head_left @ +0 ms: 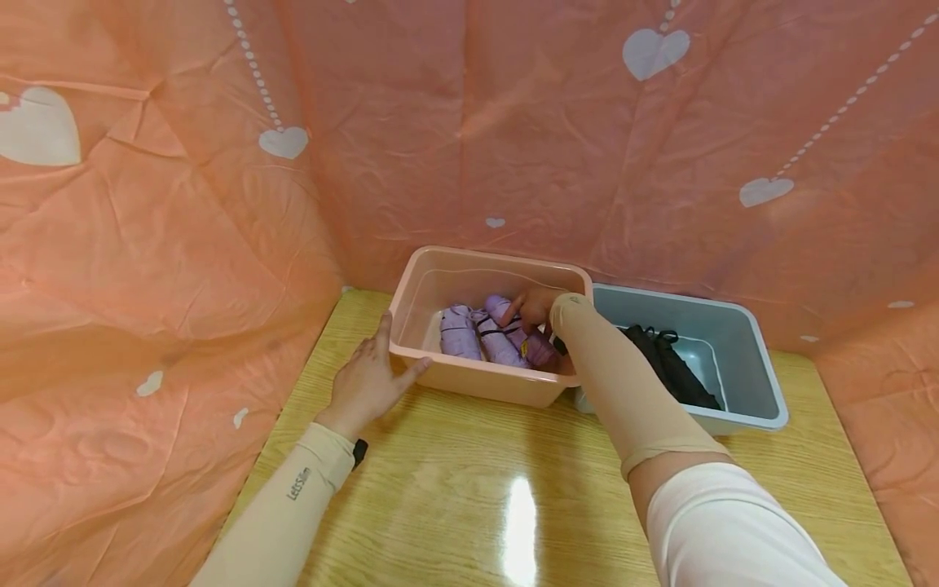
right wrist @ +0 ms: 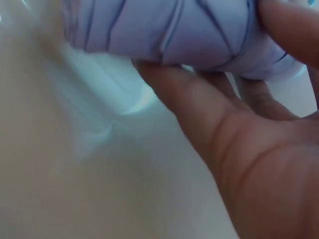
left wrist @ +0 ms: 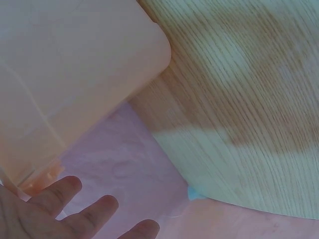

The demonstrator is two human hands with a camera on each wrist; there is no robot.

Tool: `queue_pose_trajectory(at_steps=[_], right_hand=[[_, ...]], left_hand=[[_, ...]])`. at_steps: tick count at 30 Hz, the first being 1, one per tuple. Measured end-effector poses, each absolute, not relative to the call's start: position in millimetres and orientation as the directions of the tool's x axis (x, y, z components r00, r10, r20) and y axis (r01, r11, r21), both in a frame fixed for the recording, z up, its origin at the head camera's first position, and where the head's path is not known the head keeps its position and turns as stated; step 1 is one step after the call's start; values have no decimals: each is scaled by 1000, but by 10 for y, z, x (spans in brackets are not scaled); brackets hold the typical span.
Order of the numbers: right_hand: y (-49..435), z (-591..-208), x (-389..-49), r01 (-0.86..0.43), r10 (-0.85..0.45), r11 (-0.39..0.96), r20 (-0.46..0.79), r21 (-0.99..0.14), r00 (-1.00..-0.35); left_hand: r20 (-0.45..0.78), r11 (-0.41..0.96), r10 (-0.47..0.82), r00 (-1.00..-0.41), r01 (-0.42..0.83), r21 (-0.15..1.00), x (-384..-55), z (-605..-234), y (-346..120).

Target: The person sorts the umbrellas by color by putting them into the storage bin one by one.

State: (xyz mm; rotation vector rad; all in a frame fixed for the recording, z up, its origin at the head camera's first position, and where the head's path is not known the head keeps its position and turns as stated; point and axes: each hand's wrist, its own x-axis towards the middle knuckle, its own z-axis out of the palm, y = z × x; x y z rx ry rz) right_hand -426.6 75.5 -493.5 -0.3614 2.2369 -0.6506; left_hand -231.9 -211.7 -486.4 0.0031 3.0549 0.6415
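Observation:
In the head view, several purple rolled bundles (head_left: 460, 333) that look like folded umbrellas lie side by side in a pink plastic bin (head_left: 477, 375). My right hand (head_left: 538, 308) reaches over the bin's right side and holds the rightmost purple folded umbrella (right wrist: 164, 30); the right wrist view shows thumb and fingers on either side of its pleated cloth. My left hand (head_left: 367, 383) is at the bin's front left corner, thumb by the front rim and fingers along the left side. Its fingers (left wrist: 92, 211) look fairly straight in the left wrist view.
A grey bin (head_left: 766, 383) stands against the pink one's right side, holding black cloth bundles (head_left: 671, 367), partly behind my right forearm. Both stand on a wood-grain table (head_left: 440, 489). Orange-pink sheeting (head_left: 543, 147) with white hearts hangs behind and at the sides.

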Motion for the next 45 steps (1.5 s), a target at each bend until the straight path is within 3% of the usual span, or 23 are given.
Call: queue_pose_trajectory(at_steps=[9, 18, 29, 38, 45], right_hand=[[734, -4827, -4191, -29, -431, 841, -635, -540, -641], [746, -4661, -4061, 83, -454, 813, -717, -576, -529], [754, -4783, -4178, 131, -426, 812, -731, -569, -533], [797, -4776, -4197, 290, -399, 741, -745, -606, -535], [804, -4648, -4157, 231, -436, 759, -739, -608, -514]], left_hand=[[-14, 912, 1, -1000, -5, 410, -2324, -4866, -2119], [-22, 913, 0, -1000, -9, 407, -2318, -4862, -2120], [-21, 916, 6, -1000, -3, 401, -2320, -4862, -2117], [-26, 916, 4, -1000, -7, 400, -2303, -4829, -2090], [-28, 918, -4, -1000, -15, 396, -2298, -4830, -2098]])
